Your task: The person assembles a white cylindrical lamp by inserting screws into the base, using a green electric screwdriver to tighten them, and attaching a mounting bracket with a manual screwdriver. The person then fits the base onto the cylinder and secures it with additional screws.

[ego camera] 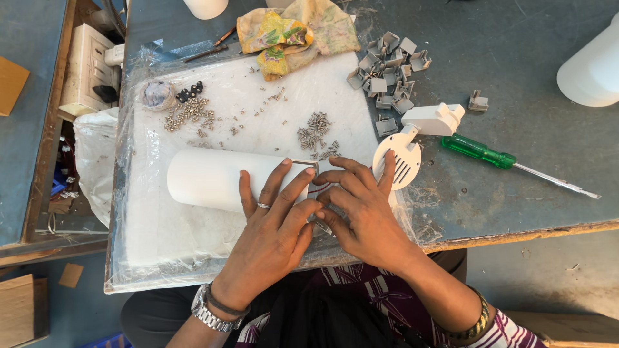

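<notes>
A grey-blue counter (pixel 529 154) fills the view from above, its near edge worn and chipped, with a plastic-wrapped white foam sheet (pixel 193 238) covering its near left part. On that sheet lies a white cylindrical housing (pixel 213 178), its long axis running left to right, parallel to the counter's near edge. Its closed end points toward the counter's left edge; its open end, rimmed by a thin metal bracket (pixel 308 164), faces right, where both hands meet it. The left hand (pixel 274 222), a ring on one finger and a metal watch at the wrist, lies over the cylinder's right end, fingers spread and pressing down on it. The right hand (pixel 361 206) sits just right of the opening, fingers curled narrowly around small parts at the mouth; what it pinches is hidden. The left hand is the nearer to the cylinder's body, the right nearer to its mouth. Just beyond the right hand's fingertips a white slotted round cap with its bracket (pixel 403 151) lies at the sheet's right edge. A green-handled screwdriver (pixel 480 153) rests further right, tip pointing toward the counter's right edge. A pile of grey plastic clips (pixel 387 71) sits toward the far edge, beside a patterned cloth (pixel 290 32). Loose screws (pixel 314 132) lie scattered on the sheet beyond the hands.
</notes>
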Demonstrator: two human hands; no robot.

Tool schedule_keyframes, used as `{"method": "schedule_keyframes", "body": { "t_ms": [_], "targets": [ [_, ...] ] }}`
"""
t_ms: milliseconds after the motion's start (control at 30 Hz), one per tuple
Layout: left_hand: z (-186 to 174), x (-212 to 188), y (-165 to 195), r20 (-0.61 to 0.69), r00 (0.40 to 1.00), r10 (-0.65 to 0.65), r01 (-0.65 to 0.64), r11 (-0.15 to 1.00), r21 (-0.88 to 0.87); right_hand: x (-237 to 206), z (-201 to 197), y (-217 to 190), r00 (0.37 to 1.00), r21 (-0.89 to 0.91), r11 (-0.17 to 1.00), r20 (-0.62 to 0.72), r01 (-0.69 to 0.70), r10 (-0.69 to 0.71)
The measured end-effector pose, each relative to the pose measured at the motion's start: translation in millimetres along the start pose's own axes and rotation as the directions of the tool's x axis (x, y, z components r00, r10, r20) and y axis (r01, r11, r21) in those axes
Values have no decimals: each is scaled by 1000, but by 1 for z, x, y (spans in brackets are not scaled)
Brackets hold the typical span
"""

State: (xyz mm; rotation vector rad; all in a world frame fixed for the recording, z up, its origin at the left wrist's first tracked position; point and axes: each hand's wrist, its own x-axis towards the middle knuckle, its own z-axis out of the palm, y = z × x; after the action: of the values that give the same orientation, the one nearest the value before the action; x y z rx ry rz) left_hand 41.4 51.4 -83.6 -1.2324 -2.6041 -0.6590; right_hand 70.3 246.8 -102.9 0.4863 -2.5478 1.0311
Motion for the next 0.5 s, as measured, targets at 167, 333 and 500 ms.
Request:
{"method": "schedule_keyframes", "body": {
  "t_ms": [167, 333, 500],
  "targets": [
    [3, -2, -2, -7, 1000, 1, -1, 1000, 11, -4, 3, 3, 1000, -51, 998, 8, 20, -20],
    [6, -4, -1, -28, 998, 53, -50, 994, 97, -4, -4, 10, 998, -3, 1000, 62, 11, -11],
    [10, -7, 3, -20, 999, 40, -37, 986, 160, -1, -11, 15, 992, 40, 999, 120, 34, -39]
  ]
}}
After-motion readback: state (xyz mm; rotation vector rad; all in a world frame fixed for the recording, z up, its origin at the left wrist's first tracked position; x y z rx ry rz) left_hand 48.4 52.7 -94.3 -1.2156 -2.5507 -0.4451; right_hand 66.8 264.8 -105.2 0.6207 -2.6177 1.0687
